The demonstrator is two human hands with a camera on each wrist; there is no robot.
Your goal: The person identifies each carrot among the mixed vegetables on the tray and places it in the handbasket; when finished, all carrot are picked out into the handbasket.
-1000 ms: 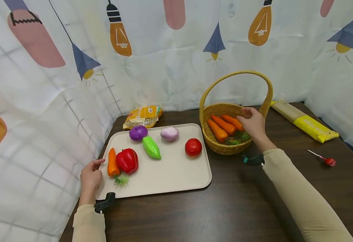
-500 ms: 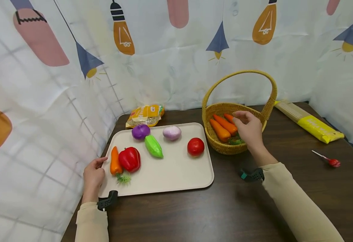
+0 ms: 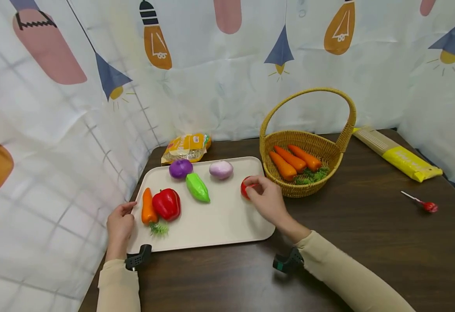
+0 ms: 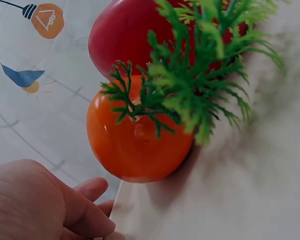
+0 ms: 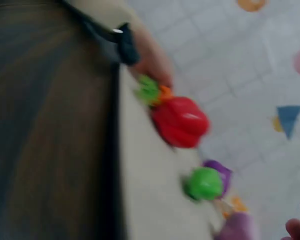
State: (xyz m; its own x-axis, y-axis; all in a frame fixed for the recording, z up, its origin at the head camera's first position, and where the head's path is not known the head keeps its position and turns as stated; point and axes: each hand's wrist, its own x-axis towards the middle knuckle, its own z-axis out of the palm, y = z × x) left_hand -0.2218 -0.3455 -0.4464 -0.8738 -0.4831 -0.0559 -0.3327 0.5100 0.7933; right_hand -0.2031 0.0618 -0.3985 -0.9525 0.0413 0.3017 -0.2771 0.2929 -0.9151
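Note:
My left hand [image 3: 120, 223] grips the left rim of a beige tray [image 3: 216, 225], thumb and fingers at its edge in the left wrist view. Nearest to that hand lie a carrot [image 3: 147, 207] with a green top and a red bell pepper [image 3: 167, 204]. Over the tray's right end is my right hand [image 3: 268, 201], fingers loosely bent with nothing seen between them. It partly hides a red tomato [image 3: 244, 192]; whether it touches it I cannot tell. A green ridged pod-like vegetable [image 3: 197, 187], a purple onion-like one [image 3: 180, 169] and a pale lilac one [image 3: 221, 170] also lie there.
A wicker basket [image 3: 286, 189] with a tall handle holds 3 carrots [image 3: 294, 161], right of the tray. Behind the tray lies an orange food packet [image 3: 187, 147]. Further right are a yellow noodle packet [image 3: 399, 155] and a red lollipop [image 3: 429, 207]. Patterned cloth walls surround the table.
My right hand has moved left and toward me, from over the basket to the tomato on the tray. The carrots stay in the basket. My left hand keeps its place on the tray rim.

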